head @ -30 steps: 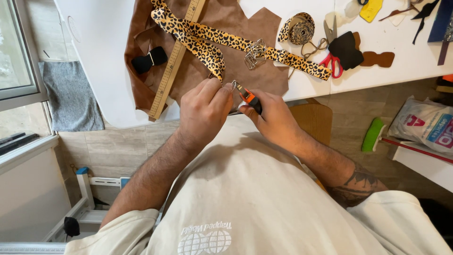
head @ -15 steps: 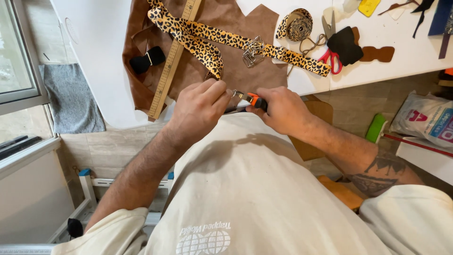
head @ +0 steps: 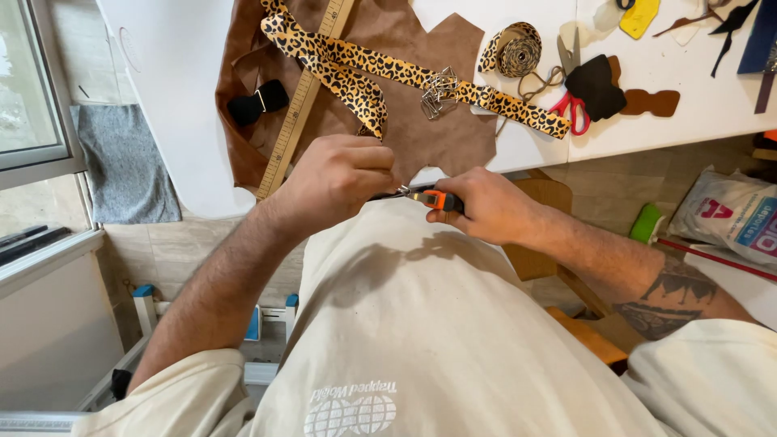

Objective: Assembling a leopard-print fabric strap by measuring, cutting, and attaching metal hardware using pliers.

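My right hand grips a small tool with an orange and black handle, its metal tip pointing left. My left hand is closed in a fist right at that tip, pinching something small that its fingers hide. Both hands meet just below the edge of the white table, over my cream shirt. On the table above them lies a brown leather piece with a leopard-print strap and a metal buckle on it.
A wooden ruler and a black clip lie on the leather. Further right are a leopard-print roll, red-handled scissors, black and brown leather scraps. A plastic bag and a green object sit on the floor.
The right hand has lowered and turned the tool from pointing up and left to nearly level. Both hands have stayed together at the table edge.
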